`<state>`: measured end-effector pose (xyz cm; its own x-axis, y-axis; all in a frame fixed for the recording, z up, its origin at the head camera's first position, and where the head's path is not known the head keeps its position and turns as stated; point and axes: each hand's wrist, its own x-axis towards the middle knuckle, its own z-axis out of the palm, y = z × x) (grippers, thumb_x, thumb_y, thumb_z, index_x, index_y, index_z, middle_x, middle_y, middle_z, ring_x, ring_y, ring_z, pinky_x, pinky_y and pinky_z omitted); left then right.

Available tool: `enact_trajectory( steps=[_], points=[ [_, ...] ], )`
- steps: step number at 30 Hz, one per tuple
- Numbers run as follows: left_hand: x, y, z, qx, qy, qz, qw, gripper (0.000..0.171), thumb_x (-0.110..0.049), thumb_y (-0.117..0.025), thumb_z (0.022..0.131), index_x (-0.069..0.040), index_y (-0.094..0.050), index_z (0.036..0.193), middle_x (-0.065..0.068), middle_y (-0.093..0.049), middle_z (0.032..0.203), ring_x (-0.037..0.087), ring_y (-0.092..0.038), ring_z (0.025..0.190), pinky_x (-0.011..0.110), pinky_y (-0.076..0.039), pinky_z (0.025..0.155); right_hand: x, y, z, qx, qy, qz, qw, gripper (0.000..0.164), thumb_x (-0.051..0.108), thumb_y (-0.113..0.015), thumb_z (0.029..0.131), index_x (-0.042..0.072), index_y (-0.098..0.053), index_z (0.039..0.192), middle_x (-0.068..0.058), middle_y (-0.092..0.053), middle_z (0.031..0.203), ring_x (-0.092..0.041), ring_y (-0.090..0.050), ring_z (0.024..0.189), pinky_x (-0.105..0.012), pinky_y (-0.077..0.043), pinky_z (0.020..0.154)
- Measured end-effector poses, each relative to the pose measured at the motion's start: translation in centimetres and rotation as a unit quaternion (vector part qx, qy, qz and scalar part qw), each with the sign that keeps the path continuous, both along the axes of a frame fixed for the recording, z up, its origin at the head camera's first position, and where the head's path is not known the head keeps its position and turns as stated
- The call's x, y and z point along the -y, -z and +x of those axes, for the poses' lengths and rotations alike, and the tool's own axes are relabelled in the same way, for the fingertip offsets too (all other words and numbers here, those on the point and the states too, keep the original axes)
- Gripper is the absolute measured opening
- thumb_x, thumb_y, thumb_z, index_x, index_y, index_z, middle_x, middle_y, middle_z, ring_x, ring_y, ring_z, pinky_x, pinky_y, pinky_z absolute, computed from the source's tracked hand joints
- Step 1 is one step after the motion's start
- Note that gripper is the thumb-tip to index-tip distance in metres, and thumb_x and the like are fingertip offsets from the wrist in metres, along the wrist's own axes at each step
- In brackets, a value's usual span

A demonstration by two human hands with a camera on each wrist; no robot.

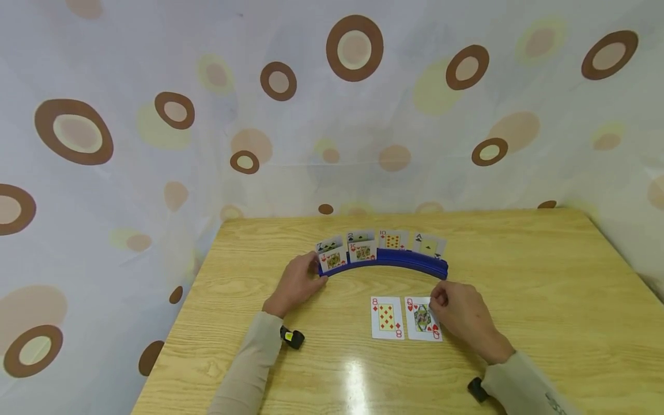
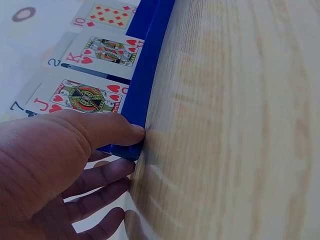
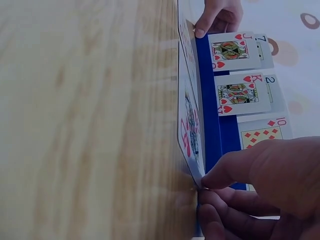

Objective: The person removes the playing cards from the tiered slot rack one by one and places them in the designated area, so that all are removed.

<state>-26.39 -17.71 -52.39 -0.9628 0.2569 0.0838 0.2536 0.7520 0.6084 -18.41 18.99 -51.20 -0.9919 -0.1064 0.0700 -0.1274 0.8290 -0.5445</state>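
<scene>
A curved blue card holder [image 1: 410,260] stands on the table, its left end gripped by my left hand [image 1: 298,283], thumb in front and fingers behind. Its front row bears a jack of hearts [image 2: 85,96] and a king of hearts [image 2: 106,54]. Behind them stand a black seven [image 1: 328,244], a black two [image 1: 360,235], a ten of diamonds [image 1: 392,239] and a black ace [image 1: 428,244]. My right hand [image 1: 464,316] pinches the upper right edge of a queen of hearts [image 1: 421,320] between thumb and fingers. Left of the queen, an eight of diamonds [image 1: 386,317] lies face up.
The light wooden table [image 1: 544,288] reaches back to a pale curtain [image 1: 311,127] with brown rings, which also hangs along the left side. Dark wrist straps [image 1: 293,338] show at both sleeves.
</scene>
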Motion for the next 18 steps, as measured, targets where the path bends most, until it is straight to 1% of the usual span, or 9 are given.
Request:
enact_trajectory(
  steps=[3, 10, 18],
  points=[
    [0.03, 0.1, -0.03, -0.002, 0.0, 0.001, 1.0, 0.034, -0.02, -0.082, 0.098, -0.006, -0.068, 0.125, 0.01, -0.073, 0.11, 0.025, -0.064, 0.102, 0.046, -0.053, 0.097, 0.05, 0.05, 0.02, -0.004, -0.001, 0.001, 1.0, 0.004, 0.006, -0.074, 0.095, 0.002, -0.075, 0.095, -0.002, -0.067, 0.08, -0.015, -0.056, 0.072, -0.025, -0.042, 0.063],
    [0.11, -0.28, 0.05, -0.006, 0.001, 0.005, 1.0, 0.033, -0.02, -0.083, 0.098, -0.006, -0.068, 0.124, 0.009, -0.072, 0.109, 0.023, -0.063, 0.101, 0.046, -0.053, 0.096, 0.03, 0.09, -0.1, -0.005, -0.002, -0.004, 1.0, 0.005, 0.006, -0.075, 0.096, 0.001, -0.076, 0.097, -0.003, -0.069, 0.081, -0.015, -0.057, 0.073, -0.024, -0.043, 0.063],
    [0.01, -0.23, 0.24, 0.001, 0.0, 0.004, 1.0, 0.035, -0.019, -0.082, 0.098, -0.004, -0.068, 0.127, 0.01, -0.073, 0.111, 0.023, -0.062, 0.101, 0.046, -0.054, 0.097, -0.25, 0.3, -0.04, -0.01, -0.001, -0.009, 1.0, 0.005, 0.008, -0.074, 0.097, 0.003, -0.077, 0.098, -0.002, -0.071, 0.084, -0.014, -0.058, 0.075, -0.024, -0.045, 0.065]
  ],
)
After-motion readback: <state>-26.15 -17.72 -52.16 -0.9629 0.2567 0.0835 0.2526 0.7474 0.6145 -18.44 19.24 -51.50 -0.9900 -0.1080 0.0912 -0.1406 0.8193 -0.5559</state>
